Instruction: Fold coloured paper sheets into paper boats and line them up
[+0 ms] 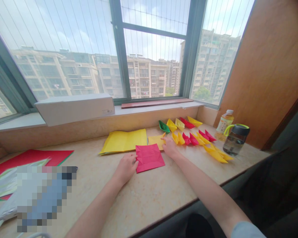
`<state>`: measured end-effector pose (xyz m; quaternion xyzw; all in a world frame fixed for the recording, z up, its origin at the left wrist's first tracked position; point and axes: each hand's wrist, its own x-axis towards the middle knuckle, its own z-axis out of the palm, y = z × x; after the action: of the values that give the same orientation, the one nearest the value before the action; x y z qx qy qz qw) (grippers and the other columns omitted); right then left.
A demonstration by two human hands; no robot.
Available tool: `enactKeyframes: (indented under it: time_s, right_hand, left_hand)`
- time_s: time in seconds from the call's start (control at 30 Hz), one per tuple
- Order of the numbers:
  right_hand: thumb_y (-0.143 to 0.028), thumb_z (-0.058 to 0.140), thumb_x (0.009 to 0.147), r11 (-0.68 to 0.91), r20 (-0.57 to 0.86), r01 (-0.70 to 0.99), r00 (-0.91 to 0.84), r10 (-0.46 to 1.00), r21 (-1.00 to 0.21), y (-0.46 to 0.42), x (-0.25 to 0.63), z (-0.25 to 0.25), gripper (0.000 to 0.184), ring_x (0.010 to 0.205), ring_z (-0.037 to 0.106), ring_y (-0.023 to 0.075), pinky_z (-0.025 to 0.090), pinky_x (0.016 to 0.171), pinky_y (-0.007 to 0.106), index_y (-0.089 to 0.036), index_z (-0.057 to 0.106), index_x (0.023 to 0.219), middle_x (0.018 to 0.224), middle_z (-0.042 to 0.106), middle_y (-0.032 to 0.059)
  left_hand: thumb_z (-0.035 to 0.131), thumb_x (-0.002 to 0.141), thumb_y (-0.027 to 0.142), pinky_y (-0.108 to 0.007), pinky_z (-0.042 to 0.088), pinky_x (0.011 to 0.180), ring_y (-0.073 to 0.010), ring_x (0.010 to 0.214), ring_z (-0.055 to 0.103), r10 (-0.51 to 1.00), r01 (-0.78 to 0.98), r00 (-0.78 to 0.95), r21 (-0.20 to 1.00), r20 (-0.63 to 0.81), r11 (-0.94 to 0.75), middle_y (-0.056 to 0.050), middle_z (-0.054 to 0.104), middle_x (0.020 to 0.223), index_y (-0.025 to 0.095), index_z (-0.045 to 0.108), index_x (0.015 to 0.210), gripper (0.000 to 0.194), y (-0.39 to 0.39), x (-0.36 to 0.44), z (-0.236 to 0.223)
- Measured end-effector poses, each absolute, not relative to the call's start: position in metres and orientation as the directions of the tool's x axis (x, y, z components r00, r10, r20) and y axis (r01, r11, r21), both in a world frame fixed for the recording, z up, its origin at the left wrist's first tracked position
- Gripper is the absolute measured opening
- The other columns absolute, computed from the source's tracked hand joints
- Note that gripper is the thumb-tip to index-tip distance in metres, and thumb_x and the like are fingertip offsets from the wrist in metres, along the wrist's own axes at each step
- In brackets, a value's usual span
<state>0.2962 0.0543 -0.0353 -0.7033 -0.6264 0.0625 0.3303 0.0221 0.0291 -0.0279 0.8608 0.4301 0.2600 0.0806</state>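
A creased square of red paper (150, 158) lies flat on the counter between my hands. My left hand (126, 168) is at its left edge, with curled fingers and thumb gripping that side. Just beyond the red square's upper right corner, my right hand (171, 147) rests with its fingers apart, the index finger stretched over a yellow folded paper (155, 140). The red square partly covers this yellow paper. To the left of it lies a stack of larger yellow sheets (125, 140).
Folded paper boats stand in rows at the right, among them a green boat (164, 126) and a yellow double boat (217, 154). Behind them are a drink bottle (224, 124) and a dark-lidded cup (235, 140). Red sheets (34, 157) lie left; a white box (75, 109) sits on the sill.
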Motion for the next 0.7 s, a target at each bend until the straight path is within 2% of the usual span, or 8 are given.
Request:
enactKeyframes:
  time_s: [0.17, 0.27, 0.33, 0.4, 0.53, 0.7]
  right_hand:
    - [-0.008, 0.042, 0.082, 0.010, 0.286, 0.747, 0.242, 0.927, -0.665, 0.048, 0.301, -0.025, 0.047, 0.120, 0.056, 0.0203, 0.044, 0.100, 0.031, -0.016, 0.059, 0.125, 0.131, 0.060, 0.0107]
    - [-0.006, 0.043, 0.079, 0.013, 0.201, 0.681, 0.197, 0.960, -0.732, 0.041, 0.302, -0.020, 0.052, 0.102, 0.066, 0.0184, 0.053, 0.079, 0.025, -0.016, 0.054, 0.129, 0.123, 0.065, 0.0103]
    - [-0.005, 0.044, 0.076, 0.007, 0.138, 0.646, 0.153, 0.978, -0.764, 0.035, 0.302, -0.016, 0.055, 0.086, 0.069, 0.0166, 0.052, 0.064, 0.021, -0.015, 0.052, 0.130, 0.112, 0.068, 0.0094]
    - [-0.006, 0.046, 0.075, 0.001, 0.092, 0.621, 0.115, 0.989, -0.784, 0.030, 0.303, -0.012, 0.056, 0.079, 0.068, 0.0152, 0.049, 0.057, 0.019, -0.015, 0.052, 0.130, 0.106, 0.070, 0.0084]
    - [-0.005, 0.050, 0.073, 0.009, 0.040, 0.598, 0.040, 0.998, -0.801, 0.023, 0.310, -0.004, 0.052, 0.078, 0.067, 0.0137, 0.047, 0.058, 0.017, -0.017, 0.061, 0.122, 0.103, 0.071, 0.0066]
    - [-0.002, 0.053, 0.067, 0.012, 0.050, 0.619, 0.044, 0.998, -0.785, 0.018, 0.325, 0.002, 0.038, 0.091, 0.066, 0.0183, 0.049, 0.074, 0.022, -0.016, 0.077, 0.093, 0.103, 0.073, 0.0064]
  left_hand:
    - [0.051, 0.088, 0.023, -0.038, 0.046, 0.100, -0.0245, 0.106, 0.061, 0.794, 0.715, 0.435, 0.372, 0.426, -0.591, -0.012, 0.066, 0.110, 0.014, 0.069, 0.109, 0.030, 0.027, 0.023, -0.021]
    - [0.047, 0.089, 0.022, -0.036, 0.049, 0.097, -0.0237, 0.101, 0.064, 0.823, 0.731, 0.362, 0.415, 0.437, -0.542, -0.012, 0.064, 0.108, 0.013, 0.068, 0.112, 0.032, 0.026, 0.022, -0.017]
    - [0.047, 0.088, 0.021, -0.036, 0.049, 0.097, -0.0238, 0.101, 0.064, 0.836, 0.737, 0.325, 0.435, 0.443, -0.517, -0.013, 0.062, 0.111, 0.012, 0.066, 0.115, 0.034, 0.027, 0.021, -0.018]
    - [0.047, 0.087, 0.019, -0.036, 0.048, 0.099, -0.0244, 0.104, 0.063, 0.835, 0.739, 0.300, 0.441, 0.462, -0.509, -0.013, 0.061, 0.113, 0.012, 0.065, 0.117, 0.036, 0.030, 0.021, -0.020]
    - [0.048, 0.086, 0.023, -0.036, 0.053, 0.092, -0.0247, 0.103, 0.063, 0.831, 0.699, 0.238, 0.506, 0.503, -0.506, -0.013, 0.060, 0.115, 0.013, 0.065, 0.119, 0.038, 0.036, 0.021, -0.024]
    - [0.053, 0.086, 0.032, -0.034, 0.058, 0.078, -0.0218, 0.091, 0.064, 0.824, 0.631, 0.149, 0.589, 0.546, -0.505, -0.014, 0.059, 0.115, 0.012, 0.066, 0.118, 0.040, 0.036, 0.023, -0.021]
